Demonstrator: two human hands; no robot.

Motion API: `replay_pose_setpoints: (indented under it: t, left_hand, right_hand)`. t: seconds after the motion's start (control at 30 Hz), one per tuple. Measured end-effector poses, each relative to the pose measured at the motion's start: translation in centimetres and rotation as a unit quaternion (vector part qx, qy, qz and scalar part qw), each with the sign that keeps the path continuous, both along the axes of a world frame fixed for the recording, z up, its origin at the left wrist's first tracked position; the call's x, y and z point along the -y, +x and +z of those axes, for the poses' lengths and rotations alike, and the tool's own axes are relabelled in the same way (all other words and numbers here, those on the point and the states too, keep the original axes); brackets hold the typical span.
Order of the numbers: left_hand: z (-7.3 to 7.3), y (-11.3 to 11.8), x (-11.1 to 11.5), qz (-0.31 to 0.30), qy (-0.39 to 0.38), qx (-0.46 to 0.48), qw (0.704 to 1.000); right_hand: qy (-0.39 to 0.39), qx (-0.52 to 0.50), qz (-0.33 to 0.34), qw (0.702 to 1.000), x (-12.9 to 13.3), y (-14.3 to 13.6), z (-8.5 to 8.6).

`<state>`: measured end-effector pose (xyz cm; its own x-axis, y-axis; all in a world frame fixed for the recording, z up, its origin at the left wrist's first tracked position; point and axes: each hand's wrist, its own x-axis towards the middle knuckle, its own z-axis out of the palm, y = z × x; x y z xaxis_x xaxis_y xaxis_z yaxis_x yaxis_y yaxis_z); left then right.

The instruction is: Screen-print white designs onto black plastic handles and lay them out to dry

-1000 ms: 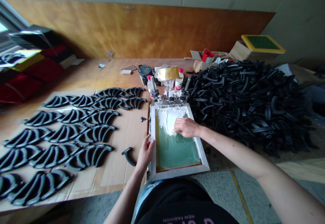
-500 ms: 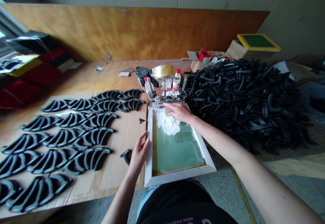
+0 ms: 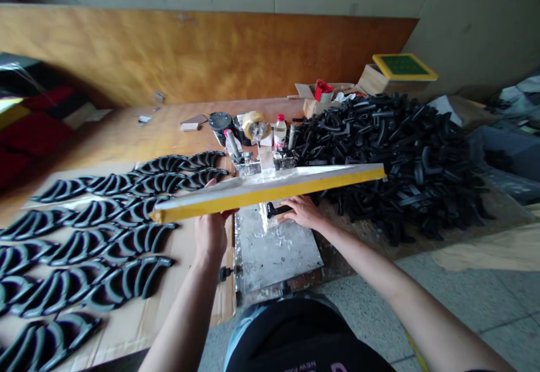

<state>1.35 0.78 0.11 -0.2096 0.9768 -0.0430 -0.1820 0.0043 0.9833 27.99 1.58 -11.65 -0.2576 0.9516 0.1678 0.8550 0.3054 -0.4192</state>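
My left hand is closed on the screen-printing frame, which is lifted on its hinge with its yellow-edged front rim facing me. Beneath the raised frame lies a grey metal base plate with white smears. A short black curved plastic handle sits on a white holder at the plate's far part, and the fingers of my right hand are closed on its right end. Behind the frame a pale scraper stands upright by the clamp. The frame's mesh is hidden from this angle.
Rows of black curved handles lie on cardboard to the left. A big heap of similar parts covers the right side. Behind the clamp stand a red-capped bottle, a tape roll and a black tub.
The frame has swung up from lying flat, with my left hand on its left side. My right hand has left the scraper and come down to the black handle below the frame.
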Motion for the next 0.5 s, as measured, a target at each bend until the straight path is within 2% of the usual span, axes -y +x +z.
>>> replay_pose_setpoints:
  t: [0.03,0.1,0.17,0.2,0.27,0.33,0.37,0.43,0.5]
  left_hand:
    - [-0.9,0.6,0.9,-0.012,-0.031,0.009,0.999]
    - [-3.3,1.9,3.3,-0.084,-0.138,0.03,0.986]
    - [-5.9,3.2,5.9,-0.159,-0.255,0.067,0.951]
    - [-7.1,3.6,7.1,-0.168,-0.294,0.094,0.936]
    - [-9.1,3.3,8.8,-0.13,-0.336,0.143,0.922]
    - [-10.8,1.1,9.7,-0.076,-0.348,0.144,0.923]
    - [-11.7,-0.8,10.0,-0.05,-0.354,0.123,0.926]
    - [-13.5,-5.8,10.7,0.011,-0.37,0.058,0.927]
    - [-15.5,-11.1,11.5,0.081,-0.408,-0.019,0.909]
  right_hand:
    - [0.003,0.016,0.005,1.0,0.4,-0.9,0.0]
    - [0.015,0.026,-0.01,0.999,1.5,-2.7,0.6]
    - [0.045,0.023,0.005,0.999,3.3,-4.8,1.4]
    - [0.063,0.024,0.035,0.997,4.4,-6.0,1.7]
    - [0.089,0.031,0.145,0.985,6.3,-7.7,1.7]
    - [0.087,0.031,0.222,0.971,6.9,-7.4,1.3]
    - [0.076,0.028,0.219,0.972,6.5,-6.4,1.0]
    - [0.042,0.032,0.13,0.99,4.3,-2.4,0.5]
    - [0.014,0.069,-0.029,0.997,1.0,2.7,0.3]
